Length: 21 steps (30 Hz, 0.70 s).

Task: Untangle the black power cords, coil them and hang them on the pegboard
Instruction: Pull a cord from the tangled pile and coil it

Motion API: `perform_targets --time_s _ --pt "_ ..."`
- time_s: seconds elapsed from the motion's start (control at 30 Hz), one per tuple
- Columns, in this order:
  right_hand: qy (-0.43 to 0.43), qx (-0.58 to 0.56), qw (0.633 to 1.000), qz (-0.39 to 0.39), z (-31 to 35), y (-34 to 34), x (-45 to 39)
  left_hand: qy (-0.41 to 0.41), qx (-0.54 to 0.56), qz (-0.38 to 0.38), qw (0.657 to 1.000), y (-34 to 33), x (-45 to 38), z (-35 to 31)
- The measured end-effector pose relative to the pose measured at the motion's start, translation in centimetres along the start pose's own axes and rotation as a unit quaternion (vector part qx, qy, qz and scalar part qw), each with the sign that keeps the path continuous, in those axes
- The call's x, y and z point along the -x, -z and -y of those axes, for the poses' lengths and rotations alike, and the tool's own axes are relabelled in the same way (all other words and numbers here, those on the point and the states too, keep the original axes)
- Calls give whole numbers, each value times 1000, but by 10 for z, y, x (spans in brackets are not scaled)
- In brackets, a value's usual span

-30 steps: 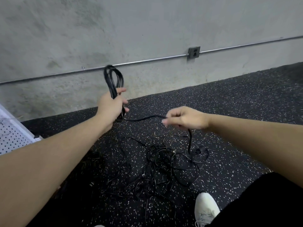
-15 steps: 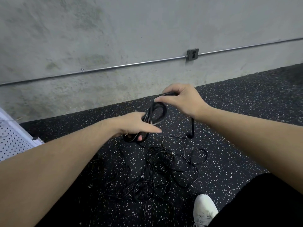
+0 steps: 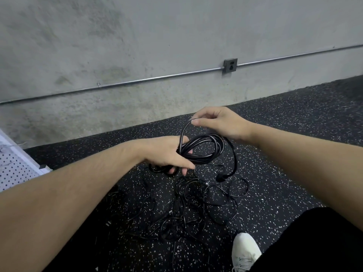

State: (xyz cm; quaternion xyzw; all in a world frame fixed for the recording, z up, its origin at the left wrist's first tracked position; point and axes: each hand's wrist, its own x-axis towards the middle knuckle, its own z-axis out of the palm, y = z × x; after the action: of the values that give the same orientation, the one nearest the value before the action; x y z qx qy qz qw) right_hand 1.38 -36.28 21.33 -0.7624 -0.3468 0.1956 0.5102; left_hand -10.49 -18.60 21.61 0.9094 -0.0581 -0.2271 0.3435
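Speckled floor is lying open right of the tangled cords. Above that tangle, the left hand is gripping the coil, its long axis running sideways; the right hand is pinching its loose strand.

The pegboard is mostly chopped off by the left edge, just a corner showing. The left hand covers part of the coiled cord, and in the tangled pile you can't tell one cord from another.
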Motion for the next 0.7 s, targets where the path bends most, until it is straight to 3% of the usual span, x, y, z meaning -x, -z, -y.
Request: perform_targets --time_s 0.13,0.27,0.4,0.6,0.7 --pt "-29 -27 999 20 -9 5 4 -45 -6 -110 993 4 0 -5" --pt "-66 64 995 42 -11 -3 8 -39 55 -177 982 1 -1 0" --pt "-66 212 969 110 -15 -13 10 -2 105 -231 967 -2 1 12" --pt "16 343 916 208 -3 -29 12 56 -22 -357 932 6 -10 22" --pt "51 395 890 221 -3 -31 14 136 -135 -367 910 8 -9 32"
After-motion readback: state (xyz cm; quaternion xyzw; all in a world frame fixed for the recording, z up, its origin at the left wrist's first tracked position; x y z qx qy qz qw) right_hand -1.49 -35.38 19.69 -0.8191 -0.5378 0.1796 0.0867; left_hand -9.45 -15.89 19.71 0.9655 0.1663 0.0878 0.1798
